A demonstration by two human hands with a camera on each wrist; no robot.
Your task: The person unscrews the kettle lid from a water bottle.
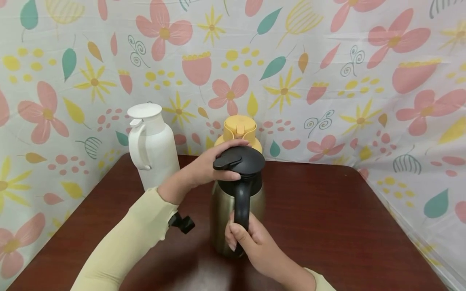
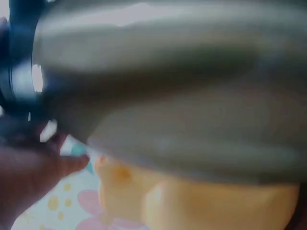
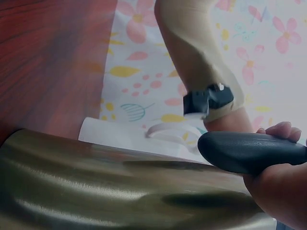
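Observation:
A gold-brown metal thermos jug (image 1: 218, 218) with a black lid (image 1: 253, 159) stands at the middle of the table, its black handle (image 1: 242, 204) facing me. My left hand (image 1: 204, 165) grips the lid from the left, thumb below the lever and fingers over the far side. Low on the handle, my right hand (image 1: 260, 244) is wrapped round it. The jug's body (image 2: 168, 91) fills most of the left wrist view, blurred. In the right wrist view, the handle's lower end (image 3: 249, 151) shows between thumb and fingers, beside the metal body (image 3: 86, 177).
Behind the metal jug is a yellow jug (image 1: 240, 122), mostly hidden by it. To the left rear stands a white jug (image 1: 162, 149), handle toward me. The dark red-brown table (image 1: 320, 226) ends at a floral curtain (image 1: 309, 81). A black wrist device (image 1: 182, 222) hangs under my left sleeve.

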